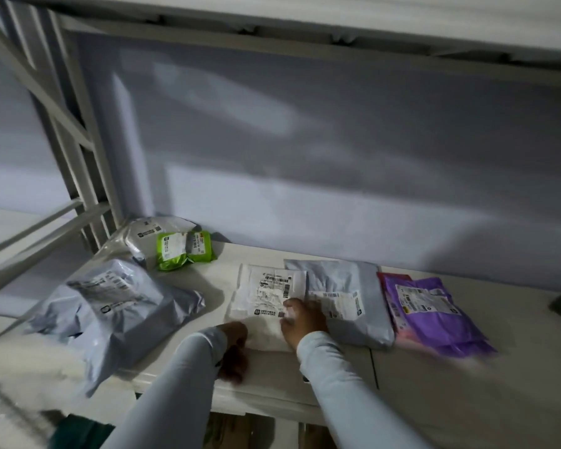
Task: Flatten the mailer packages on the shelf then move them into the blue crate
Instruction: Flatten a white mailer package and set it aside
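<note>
Your right hand [302,322] presses open-palmed on the white mailer [266,299], smoothing it | left hand [235,351], grip unclear, steadies its near edge on the shelf [434,384] | crate unseen.

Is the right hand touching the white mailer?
Touching: the head view shows the right hand lying on the white mailer, covering its lower right part.
</note>
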### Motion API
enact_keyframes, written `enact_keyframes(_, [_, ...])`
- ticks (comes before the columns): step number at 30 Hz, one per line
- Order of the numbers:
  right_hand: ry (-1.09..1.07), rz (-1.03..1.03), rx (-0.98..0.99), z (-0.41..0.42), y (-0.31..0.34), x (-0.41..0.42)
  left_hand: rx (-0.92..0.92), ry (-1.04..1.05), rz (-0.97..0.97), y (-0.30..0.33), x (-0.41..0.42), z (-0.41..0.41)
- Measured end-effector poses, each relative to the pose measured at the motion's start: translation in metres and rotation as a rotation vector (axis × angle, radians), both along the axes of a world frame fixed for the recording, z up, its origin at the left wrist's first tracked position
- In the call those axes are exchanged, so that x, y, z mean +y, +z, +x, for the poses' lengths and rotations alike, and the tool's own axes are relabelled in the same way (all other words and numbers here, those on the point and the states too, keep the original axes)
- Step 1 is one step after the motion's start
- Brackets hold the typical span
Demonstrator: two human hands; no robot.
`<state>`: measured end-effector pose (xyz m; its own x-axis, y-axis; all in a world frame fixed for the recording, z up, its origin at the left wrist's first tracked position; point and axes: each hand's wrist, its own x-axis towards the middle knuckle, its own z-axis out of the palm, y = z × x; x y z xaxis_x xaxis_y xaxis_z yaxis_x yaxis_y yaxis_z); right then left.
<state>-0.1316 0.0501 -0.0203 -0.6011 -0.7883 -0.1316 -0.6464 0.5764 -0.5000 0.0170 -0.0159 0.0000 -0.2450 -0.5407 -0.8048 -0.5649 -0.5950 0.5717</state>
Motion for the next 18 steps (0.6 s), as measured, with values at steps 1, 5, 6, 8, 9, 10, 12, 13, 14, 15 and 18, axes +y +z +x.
enact_keyframes(1, [0.013, -0.001, 0.005, 0.0, -0.001, 0.0, -0.087, -0.13, 0.037, 0.007, 0.0, 0.007])
enact_keyframes(5, [0.064, -0.006, 0.037, 0.001, -0.004, -0.001, -0.287, -0.497, 0.107, 0.029, -0.011, 0.019])
enact_keyframes(6, [0.071, -0.021, 0.027, 0.002, -0.004, -0.001, -0.305, -0.562, 0.104, 0.034, -0.015, 0.018])
enact_keyframes(8, [0.087, -0.045, 0.024, 0.002, -0.005, -0.002, -0.266, -0.644, 0.098, 0.041, -0.022, 0.016])
enact_keyframes(9, [0.094, -0.046, 0.03, 0.002, -0.006, -0.002, -0.196, -0.64, 0.109, 0.043, -0.024, 0.015])
enact_keyframes(10, [0.104, -0.04, 0.034, 0.002, -0.006, -0.002, -0.1, -0.603, 0.123, 0.046, -0.023, 0.014])
enact_keyframes(12, [0.12, -0.009, 0.032, 0.004, -0.004, -0.001, 0.164, -0.433, 0.105, 0.053, -0.019, 0.007])
enact_keyframes(13, [0.123, 0.004, 0.027, 0.004, -0.004, -0.001, 0.305, -0.302, 0.078, 0.054, -0.016, 0.001])
enact_keyframes(14, [0.124, 0.007, 0.016, 0.005, -0.004, -0.001, 0.412, -0.159, 0.045, 0.048, -0.019, -0.007])
enact_keyframes(15, [0.127, 0.013, 0.009, 0.007, -0.004, 0.0, 0.456, -0.05, -0.047, 0.042, -0.022, -0.014])
enact_keyframes(18, [0.113, 0.006, 0.042, 0.011, -0.011, 0.005, -0.005, -0.284, -0.811, 0.01, -0.032, -0.02])
